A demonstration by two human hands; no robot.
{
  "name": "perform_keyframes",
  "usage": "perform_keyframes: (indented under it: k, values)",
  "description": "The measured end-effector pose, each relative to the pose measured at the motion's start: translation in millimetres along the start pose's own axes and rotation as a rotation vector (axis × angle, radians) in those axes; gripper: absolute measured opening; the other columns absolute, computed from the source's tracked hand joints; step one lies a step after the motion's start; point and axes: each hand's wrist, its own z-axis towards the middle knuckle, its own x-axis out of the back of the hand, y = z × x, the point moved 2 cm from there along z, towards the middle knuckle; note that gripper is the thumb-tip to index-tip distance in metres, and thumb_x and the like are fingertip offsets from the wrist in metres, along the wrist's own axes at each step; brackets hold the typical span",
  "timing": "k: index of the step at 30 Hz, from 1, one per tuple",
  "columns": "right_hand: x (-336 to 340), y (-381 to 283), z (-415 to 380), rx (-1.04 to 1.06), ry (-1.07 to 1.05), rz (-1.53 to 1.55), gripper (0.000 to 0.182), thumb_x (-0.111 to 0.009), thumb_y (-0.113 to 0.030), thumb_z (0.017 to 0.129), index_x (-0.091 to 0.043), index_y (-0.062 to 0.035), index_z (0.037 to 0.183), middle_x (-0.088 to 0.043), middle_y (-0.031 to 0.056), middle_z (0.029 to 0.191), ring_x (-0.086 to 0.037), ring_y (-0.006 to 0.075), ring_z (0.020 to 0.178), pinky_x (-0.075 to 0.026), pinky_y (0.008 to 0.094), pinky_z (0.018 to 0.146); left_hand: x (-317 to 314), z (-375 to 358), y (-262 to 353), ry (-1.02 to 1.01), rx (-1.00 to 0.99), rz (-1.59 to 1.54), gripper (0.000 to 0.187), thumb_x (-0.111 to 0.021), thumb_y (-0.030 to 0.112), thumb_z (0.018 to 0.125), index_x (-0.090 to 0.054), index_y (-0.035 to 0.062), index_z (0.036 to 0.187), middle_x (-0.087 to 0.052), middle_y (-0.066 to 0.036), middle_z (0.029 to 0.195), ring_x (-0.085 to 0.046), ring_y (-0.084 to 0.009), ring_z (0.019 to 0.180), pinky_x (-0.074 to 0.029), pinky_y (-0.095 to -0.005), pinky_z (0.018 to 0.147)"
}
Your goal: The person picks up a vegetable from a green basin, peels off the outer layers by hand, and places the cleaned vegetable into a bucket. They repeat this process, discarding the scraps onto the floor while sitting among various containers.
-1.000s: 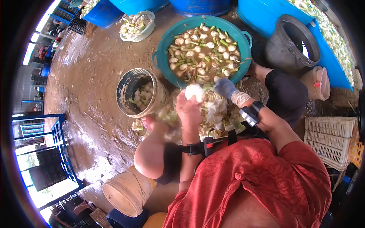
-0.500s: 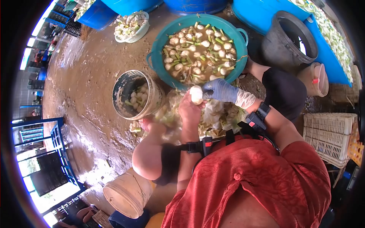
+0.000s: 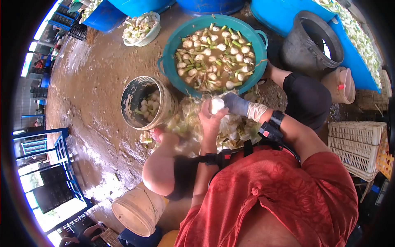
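My bare left hand [image 3: 209, 116] is closed around a white garlic bulb [image 3: 217, 105], whose smooth side faces up. Against the bulb's right side is my right hand [image 3: 237, 104] in a grey-blue glove, its fingers curled; what they grip, if anything, is hidden. Just beyond both hands stands a green tub [image 3: 163, 57] of brown water with many garlic bulbs and green stems floating in it. Left of my hands, a dirty pail [image 3: 166, 101] leans towards me and holds peeled bulbs [image 3: 151, 103]. Under my hands lies a heap of loose garlic skins [image 3: 236, 131].
Behind the tub are large blue tubs [image 3: 210, 6] and a white basin [image 3: 155, 32] of peelings. A black bucket [image 3: 296, 47] and a pale bucket [image 3: 343, 84] stand at the right, near a cream crate [image 3: 356, 142]. Another bucket [image 3: 133, 212] is by my left leg on wet ground.
My right hand has shifted slightly right and down along the bulb. The bulb has turned and moved a little lower in my left hand.
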Motion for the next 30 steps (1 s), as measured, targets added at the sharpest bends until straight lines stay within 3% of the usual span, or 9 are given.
perform_keyframes:
  k: [3, 4, 7, 12, 14, 19, 22, 25, 30]
  values:
    - [19, -9, -16, 0.007, 0.012, 0.218, 0.014, -0.053, -0.013, 0.080, -0.062, -0.0031, 0.085, -0.062, 0.0119, 0.083, -0.061, 0.0271, 0.078, -0.048, 0.0376, 0.070, 5, -2, 4, -0.099, 0.121, -0.250, 0.069, -0.073, 0.012, 0.060, -0.048, -0.0096, 0.120, -0.060, -0.012, 0.102, -0.057, -0.0193, 0.086, -0.046, -0.0281, 0.077]
    - [28, -12, -18, 0.130, -0.103, -0.167, 0.017, -0.049, -0.011, 0.083, -0.062, -0.0032, 0.090, -0.059, 0.0103, 0.090, -0.060, 0.0253, 0.081, -0.049, 0.0352, 0.070, 9, 4, -6, -0.129, 0.145, -0.205, 0.071, -0.071, 0.010, 0.060, -0.045, -0.0085, 0.124, -0.059, -0.014, 0.107, -0.058, -0.0211, 0.090, -0.049, -0.0301, 0.075]
    - [21, 2, -20, 0.184, 0.043, -0.333, 0.017, -0.052, -0.013, 0.081, -0.062, -0.0030, 0.090, -0.058, 0.0112, 0.090, -0.060, 0.0265, 0.080, -0.049, 0.0351, 0.069, 15, 6, -7, -0.115, 0.462, -0.312, 0.069, -0.069, 0.015, 0.064, -0.046, -0.0067, 0.125, -0.058, -0.014, 0.107, -0.059, -0.0226, 0.090, -0.051, -0.0323, 0.069]
    - [36, -15, -21, -0.185, -0.088, 0.242, 0.018, -0.054, -0.013, 0.078, -0.061, -0.0024, 0.091, -0.058, 0.0141, 0.091, -0.059, 0.0298, 0.082, -0.048, 0.0361, 0.070, 6, 1, -7, -0.059, 0.465, -0.031, 0.045, -0.064, 0.024, 0.074, -0.056, -0.0008, 0.111, -0.060, -0.009, 0.098, -0.060, -0.0201, 0.083, -0.053, -0.0308, 0.058]
    - [50, -28, -26, 0.417, 0.124, 0.060, 0.024, -0.060, -0.016, 0.075, -0.059, -0.0023, 0.094, -0.059, 0.0135, 0.091, -0.059, 0.0312, 0.084, -0.048, 0.0371, 0.072, 7, 1, -17, -0.089, 0.503, -0.252, 0.039, -0.064, 0.022, 0.076, -0.057, -0.0001, 0.108, -0.061, -0.010, 0.096, -0.062, -0.0213, 0.079, -0.054, -0.0334, 0.059]
    - [59, -30, -22, 0.276, 0.049, 0.217, 0.044, -0.070, -0.019, 0.063, -0.056, -0.0042, 0.103, -0.059, 0.0134, 0.091, -0.058, 0.0323, 0.084, -0.047, 0.0376, 0.073, 4, 2, -24, -0.195, 0.402, -0.642, 0.033, -0.063, 0.018, 0.076, -0.057, 0.0003, 0.104, -0.062, -0.014, 0.096, -0.064, -0.0251, 0.081, -0.057, -0.0404, 0.059]
    - [44, -14, -25, 0.315, 0.127, -0.243, 0.053, -0.071, -0.016, 0.056, -0.057, -0.0078, 0.107, -0.058, 0.0113, 0.101, -0.058, 0.0287, 0.089, -0.047, 0.0356, 0.078, 0, 1, -21, -0.129, 0.698, -0.495, 0.036, -0.066, 0.027, 0.078, -0.056, 0.0014, 0.101, -0.063, -0.013, 0.091, -0.064, -0.0240, 0.071, -0.056, -0.0347, 0.053]
    - [53, -24, -25, 0.425, 0.098, -0.366, 0.055, -0.070, -0.016, 0.056, -0.056, -0.0082, 0.108, -0.055, 0.0094, 0.109, -0.056, 0.0271, 0.096, -0.045, 0.0349, 0.082, -3, 0, -25, -0.123, 0.512, -0.431, 0.038, -0.063, 0.033, 0.082, -0.055, 0.0022, 0.103, -0.063, -0.012, 0.089, -0.062, -0.0217, 0.063, -0.051, -0.0300, 0.047]
    - [88, 2, -24, 0.578, 0.143, -0.160, 0.054, -0.068, -0.029, 0.060, -0.056, -0.0052, 0.108, -0.054, 0.0146, 0.113, -0.053, 0.0297, 0.101, -0.044, 0.0377, 0.086, -4, -3, -25, -0.324, 0.435, -1.068, 0.039, -0.065, 0.017, 0.075, -0.054, -0.0026, 0.107, -0.060, -0.016, 0.097, -0.061, -0.0274, 0.080, -0.052, -0.0400, 0.059]
